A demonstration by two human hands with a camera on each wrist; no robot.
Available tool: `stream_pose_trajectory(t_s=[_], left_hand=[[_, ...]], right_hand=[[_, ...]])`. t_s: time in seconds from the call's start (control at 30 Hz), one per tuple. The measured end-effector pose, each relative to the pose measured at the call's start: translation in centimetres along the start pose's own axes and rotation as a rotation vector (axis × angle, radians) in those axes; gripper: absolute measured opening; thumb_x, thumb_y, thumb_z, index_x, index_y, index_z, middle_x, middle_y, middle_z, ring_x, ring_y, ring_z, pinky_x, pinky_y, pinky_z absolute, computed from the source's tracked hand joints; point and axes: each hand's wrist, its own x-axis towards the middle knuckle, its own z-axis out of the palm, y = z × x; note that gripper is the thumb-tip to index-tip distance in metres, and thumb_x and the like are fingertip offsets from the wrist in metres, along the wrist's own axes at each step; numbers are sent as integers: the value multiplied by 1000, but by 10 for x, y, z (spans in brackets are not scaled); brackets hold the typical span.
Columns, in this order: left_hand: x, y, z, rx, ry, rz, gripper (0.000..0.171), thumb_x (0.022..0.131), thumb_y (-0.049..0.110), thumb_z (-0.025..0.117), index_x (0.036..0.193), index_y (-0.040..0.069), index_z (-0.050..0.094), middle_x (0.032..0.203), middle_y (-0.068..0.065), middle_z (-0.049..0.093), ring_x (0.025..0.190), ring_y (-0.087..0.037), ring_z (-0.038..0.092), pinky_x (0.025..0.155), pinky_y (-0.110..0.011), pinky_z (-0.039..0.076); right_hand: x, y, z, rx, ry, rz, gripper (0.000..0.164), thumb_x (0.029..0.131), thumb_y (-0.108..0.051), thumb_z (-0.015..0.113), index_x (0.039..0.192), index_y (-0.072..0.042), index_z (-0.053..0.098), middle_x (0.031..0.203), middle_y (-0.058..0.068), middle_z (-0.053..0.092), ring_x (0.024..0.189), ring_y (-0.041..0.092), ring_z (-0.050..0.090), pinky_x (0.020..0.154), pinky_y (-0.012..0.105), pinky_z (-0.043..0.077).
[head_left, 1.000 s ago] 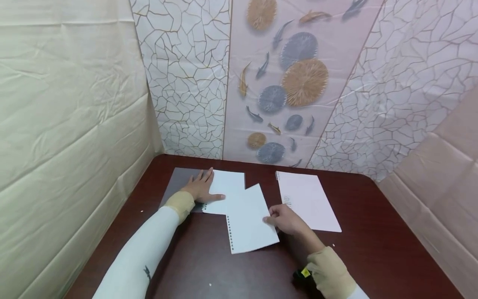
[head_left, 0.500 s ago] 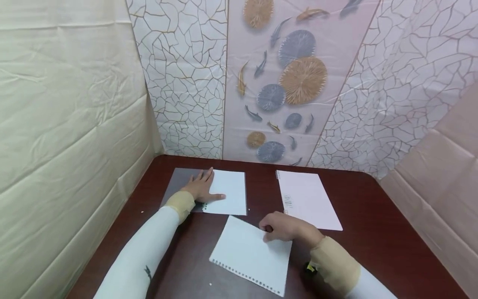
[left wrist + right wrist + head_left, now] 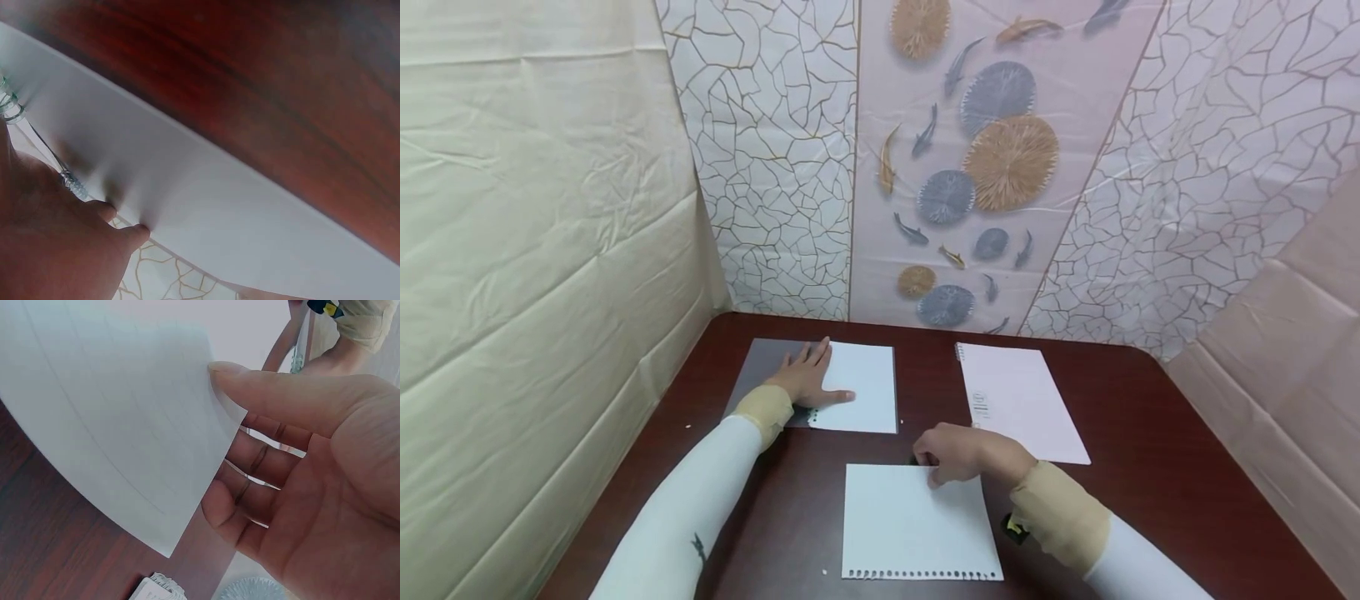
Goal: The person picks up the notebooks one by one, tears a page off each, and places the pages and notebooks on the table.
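Note:
A loose white sheet (image 3: 917,529) with a row of punched holes lies near the front of the table, holes toward the person. My right hand (image 3: 958,452) pinches its far edge; in the right wrist view the thumb (image 3: 250,387) presses on top, with curled fingers beneath the faintly lined paper. Farther left is an open spiral notebook, its dark grey cover (image 3: 760,367) folded out beside a white page (image 3: 868,387). Across its binding my left hand (image 3: 805,379) rests with fingers spread and straight. Most of the coil is hidden under that hand.
A second spiral pad (image 3: 1022,400) with a pale pink-white face and small print lies on the right of the dark red-brown table (image 3: 1120,417). Tiny white paper scraps dot the tabletop. Fabric-covered walls enclose the left, back and right sides.
The loose sheet has come away from over the notebook toward the person and turned until its holed edge faces front. My right hand moved with it; my left hand stayed put.

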Motion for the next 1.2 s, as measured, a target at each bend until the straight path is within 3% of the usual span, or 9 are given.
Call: stream_pose_trajectory(t_s=[0.23, 0.3, 0.4, 0.47, 0.57, 0.73, 0.83, 0.97, 1.2], left_hand=[[-9, 4, -3, -7, 22, 8, 136, 78, 103, 37, 171, 9, 1, 177, -5, -17, 162, -42, -5, 124, -72, 2], [-10, 4, -3, -3, 15, 5, 137, 78, 103, 36, 171, 9, 1, 176, -5, -18, 162, -42, -6, 123, -72, 2], [-9, 3, -1, 7, 12, 5, 138, 76, 105, 32, 171, 11, -1, 176, -4, -21, 162, -41, -7, 124, -72, 3], [-10, 4, -3, 12, 16, 3, 137, 76, 105, 31, 171, 12, -1, 175, -3, -22, 162, -40, -7, 124, -72, 4], [-16, 9, -8, 21, 31, 9, 134, 79, 103, 31, 171, 10, 1, 176, -4, -20, 162, -41, -5, 124, -72, 5], [-27, 19, -16, -23, 53, -7, 126, 87, 96, 37, 171, 6, 6, 178, -8, -12, 162, -42, 1, 125, -70, 6], [-24, 17, -14, -76, 82, -21, 123, 90, 93, 36, 170, 6, 4, 178, -11, -10, 162, -43, 3, 124, -71, 6], [-14, 8, -13, -145, 167, -45, 122, 92, 90, 39, 170, 4, 4, 178, -14, -1, 161, -44, 9, 123, -73, 10], [-22, -25, -30, -147, 234, -84, 109, 98, 74, 54, 163, -9, 28, 167, -31, 27, 155, -48, 28, 120, -69, 29]], right_hand=[[4, 0, -9, -32, 19, 4, 23, 85, -17, 91, 83, -18, 68, 78, -8, 62, 70, 10, 56, 63, 29, 49], [7, 4, -15, -1, 48, -6, 23, 85, -21, 92, 93, -13, 72, 86, -4, 65, 78, 13, 60, 70, 33, 53], [16, 13, -23, 68, 160, -32, 46, 89, -34, 88, 122, -6, 71, 110, 8, 70, 102, 24, 67, 89, 45, 57], [27, 20, -26, 104, 265, -57, 68, 94, -45, 81, 145, -5, 60, 134, 17, 65, 125, 34, 62, 104, 55, 51], [47, 29, -25, 120, 403, -51, 87, 98, -59, 69, 165, -11, 39, 163, 18, 44, 150, 40, 41, 118, 64, 36], [85, 39, -17, 124, 515, -3, 94, 99, -66, 59, 170, -15, 24, 173, 16, 26, 158, 41, 25, 120, 71, 26], [103, 42, -12, 136, 520, 31, 96, 99, -67, 58, 170, -14, 24, 174, 18, 25, 159, 44, 22, 120, 73, 24], [118, 48, -5, 168, 452, 99, 99, 97, -71, 58, 171, -17, 22, 175, 16, 22, 161, 43, 16, 122, 72, 19], [124, 51, -4, 153, 315, 149, 99, 96, -73, 58, 171, -19, 22, 177, 10, 13, 163, 37, 6, 126, 67, 11]])
